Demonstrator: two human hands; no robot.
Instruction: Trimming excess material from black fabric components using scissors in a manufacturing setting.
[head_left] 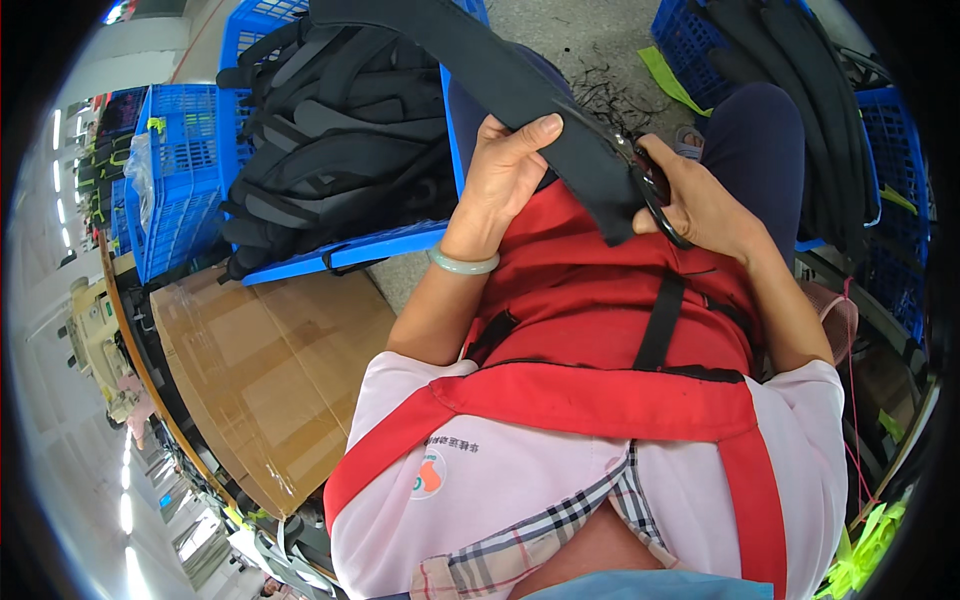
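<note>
A long dark grey padded fabric strap (490, 80) slants across my lap, its near end hanging over the red apron (600, 310). My left hand (500, 175) grips the strap's left edge, thumb on top and fingers curled underneath. In my right hand (708, 205) is a pair of black-handled scissors (656, 188), with fingers and thumb around the handles. The blades lie along the strap's right edge, close to its near end. Whether they are cutting the cloth cannot be made out.
A blue plastic crate (350, 258) full of similar dark straps (330, 150) stands at my left, beside another blue crate (180, 190). Large cardboard (270, 370) lies below them. At right, more dark pieces (790, 110) hang over blue crates (893, 130). Dark scraps (615, 95) litter the floor.
</note>
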